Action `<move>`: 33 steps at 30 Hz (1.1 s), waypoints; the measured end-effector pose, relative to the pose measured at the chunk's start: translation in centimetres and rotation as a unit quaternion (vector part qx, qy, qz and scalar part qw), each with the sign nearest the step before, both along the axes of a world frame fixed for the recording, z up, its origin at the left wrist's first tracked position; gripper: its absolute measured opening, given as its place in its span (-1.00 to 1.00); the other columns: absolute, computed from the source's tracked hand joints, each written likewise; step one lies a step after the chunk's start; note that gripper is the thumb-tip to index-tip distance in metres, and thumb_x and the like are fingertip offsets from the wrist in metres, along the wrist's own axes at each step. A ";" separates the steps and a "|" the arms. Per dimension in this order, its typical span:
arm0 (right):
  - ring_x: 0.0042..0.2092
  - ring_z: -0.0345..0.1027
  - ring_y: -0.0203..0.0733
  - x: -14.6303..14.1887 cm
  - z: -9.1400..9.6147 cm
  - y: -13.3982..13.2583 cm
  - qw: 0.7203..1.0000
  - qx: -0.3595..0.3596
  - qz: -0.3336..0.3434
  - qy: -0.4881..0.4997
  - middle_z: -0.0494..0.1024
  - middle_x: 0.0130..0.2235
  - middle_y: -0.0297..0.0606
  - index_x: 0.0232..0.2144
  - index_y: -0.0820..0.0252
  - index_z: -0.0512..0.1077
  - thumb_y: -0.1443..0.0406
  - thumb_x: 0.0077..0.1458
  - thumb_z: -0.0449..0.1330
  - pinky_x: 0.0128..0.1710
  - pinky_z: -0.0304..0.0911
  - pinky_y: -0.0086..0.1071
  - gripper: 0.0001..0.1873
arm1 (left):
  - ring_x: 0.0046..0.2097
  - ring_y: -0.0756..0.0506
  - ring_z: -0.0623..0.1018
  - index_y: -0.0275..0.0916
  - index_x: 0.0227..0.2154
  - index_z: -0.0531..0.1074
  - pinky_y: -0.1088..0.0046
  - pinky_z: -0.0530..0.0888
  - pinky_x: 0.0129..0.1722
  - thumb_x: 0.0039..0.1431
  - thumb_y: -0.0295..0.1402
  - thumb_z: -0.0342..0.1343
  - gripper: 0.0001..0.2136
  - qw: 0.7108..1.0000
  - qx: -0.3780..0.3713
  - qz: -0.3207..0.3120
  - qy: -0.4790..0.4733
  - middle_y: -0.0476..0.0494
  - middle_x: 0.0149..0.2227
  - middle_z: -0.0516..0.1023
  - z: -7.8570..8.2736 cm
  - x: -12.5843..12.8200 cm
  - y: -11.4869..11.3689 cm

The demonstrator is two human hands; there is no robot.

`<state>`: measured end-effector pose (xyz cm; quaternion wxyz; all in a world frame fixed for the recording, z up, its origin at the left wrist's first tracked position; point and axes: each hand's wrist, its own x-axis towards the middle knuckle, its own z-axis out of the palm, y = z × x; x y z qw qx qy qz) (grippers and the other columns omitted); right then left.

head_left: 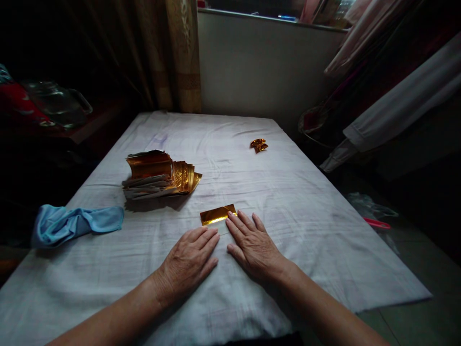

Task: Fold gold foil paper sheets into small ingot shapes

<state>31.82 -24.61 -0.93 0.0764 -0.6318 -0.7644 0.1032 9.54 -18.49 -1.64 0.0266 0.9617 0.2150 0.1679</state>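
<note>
A sheet of gold foil paper, with a folded gold strip along its far side and a pale part nearer me, lies flat on the white cloth. My right hand rests palm down with its fingers stretched out, the fingertips on the right end of the sheet. Flat on the cloth, my left hand has its fingers extended at the near left edge of the paper. To the left stands a thick stack of gold foil papers, fanned out toward the right. A small folded gold foil piece sits farther back.
A light blue cloth lies at the table's left edge. White cloth covers the table. A glass jug stands on a dark surface at left. Clothes hang at right, above a plastic bag. A curtain hangs behind.
</note>
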 end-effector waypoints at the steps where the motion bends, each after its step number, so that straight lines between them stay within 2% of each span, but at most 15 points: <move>1: 0.41 -0.13 0.08 0.0 0.0 0.0 1.000 -0.001 0.000 0.001 0.08 0.39 -0.18 0.34 0.16 0.13 0.07 0.32 0.02 0.35 -0.20 0.16 -0.38 | 0.15 -0.24 0.44 -0.30 0.13 0.40 0.12 0.39 0.14 0.38 -0.26 -0.06 -0.63 1.000 0.006 0.003 0.004 -0.25 0.13 0.51 0.0 -0.7 0.0; 5: 0.41 -0.14 0.11 -0.1 0.2 0.0 1.000 -0.011 -0.006 0.003 0.07 0.39 -0.18 0.34 0.17 0.13 0.07 0.31 0.03 0.35 -0.19 0.18 -0.36 | 0.16 -0.25 0.44 -0.29 0.13 0.40 0.13 0.40 0.13 0.38 -0.27 -0.05 -0.64 1.000 0.024 0.005 0.007 -0.21 0.12 0.52 0.0 -2.5 -0.2; 8: 0.41 -0.16 0.12 -1.2 0.6 -0.2 1.000 -0.009 -0.013 0.006 0.08 0.38 -0.14 0.33 0.21 0.14 0.05 0.32 0.02 0.36 -0.24 0.19 -0.35 | 0.16 -0.24 0.44 -0.27 0.11 0.42 0.14 0.40 0.13 0.37 -0.28 -0.04 -0.65 1.000 0.023 0.009 0.002 -0.22 0.09 0.54 0.0 -2.7 -0.2; 12: 0.42 -0.16 0.00 -3.1 0.8 -0.8 0.997 -0.007 0.064 0.036 0.06 0.39 -0.16 0.36 0.19 0.06 0.01 0.32 0.00 0.39 -0.31 0.11 -0.31 | 0.15 -0.25 0.45 -0.30 0.12 0.42 0.13 0.40 0.14 0.36 -0.28 -0.04 -0.63 0.999 0.028 0.019 -0.002 -0.24 0.10 0.53 0.0 -2.4 -0.3; 14: 0.41 -0.12 -0.03 -3.1 0.5 -1.1 0.996 -0.005 0.079 0.041 0.06 0.39 -0.19 0.37 0.15 0.05 0.01 0.32 -0.01 0.39 -0.30 0.09 -0.32 | 0.14 -0.25 0.46 -0.31 0.12 0.42 0.13 0.40 0.13 0.36 -0.28 -0.05 -0.63 0.999 0.034 0.018 0.002 -0.24 0.10 0.53 0.0 -2.4 -0.3; 22: 0.38 -0.02 0.06 1.4 -0.1 -1.9 1.000 0.004 -0.015 -0.012 0.13 0.36 -0.11 0.33 0.18 0.15 0.04 0.31 0.05 0.35 -0.22 0.20 -0.35 | 0.12 -0.25 0.47 -0.28 0.08 0.44 0.12 0.40 0.10 0.37 -0.27 -0.06 -0.65 0.999 0.036 0.010 0.019 -0.19 0.10 0.54 0.2 -2.6 0.0; 25: 0.38 -0.04 0.11 0.7 0.2 -1.9 0.999 0.014 -0.035 -0.021 0.13 0.36 -0.04 0.31 0.26 0.19 0.02 0.28 0.07 0.35 -0.25 0.21 -0.32 | 0.13 -0.25 0.47 -0.27 0.08 0.45 0.11 0.39 0.11 0.36 -0.27 -0.05 -0.65 0.999 0.031 0.007 0.018 -0.20 0.10 0.54 0.3 -2.5 0.1; 27: 0.40 -0.09 0.12 -0.4 0.4 -1.8 0.999 0.024 -0.019 -0.016 0.10 0.37 -0.03 0.31 0.28 0.17 0.00 0.28 0.07 0.36 -0.29 0.20 -0.30 | 0.13 -0.25 0.47 -0.27 0.07 0.45 0.12 0.38 0.11 0.35 -0.27 -0.04 -0.66 0.999 0.028 0.008 0.015 -0.21 0.09 0.55 0.3 -2.4 0.2; 30: 0.40 -0.10 0.08 -1.5 0.4 -1.8 0.999 0.025 0.036 0.003 0.10 0.37 -0.11 0.33 0.21 0.15 0.00 0.29 0.05 0.36 -0.26 0.17 -0.31 | 0.11 -0.24 0.48 -0.26 0.06 0.45 0.13 0.36 0.11 0.35 -0.27 -0.03 -0.67 1.000 0.024 0.007 0.016 -0.20 0.07 0.56 0.5 -2.3 0.3; 33: 0.39 -0.07 0.10 -0.8 0.1 -2.0 0.999 0.026 0.019 -0.002 0.14 0.36 -0.10 0.30 0.19 0.20 0.03 0.29 0.05 0.34 -0.20 0.18 -0.36 | 0.07 -0.24 0.50 -0.25 0.03 0.46 0.13 0.34 0.10 0.33 -0.26 -0.01 -0.69 1.000 0.008 0.000 0.021 -0.18 0.05 0.57 1.2 -2.2 0.6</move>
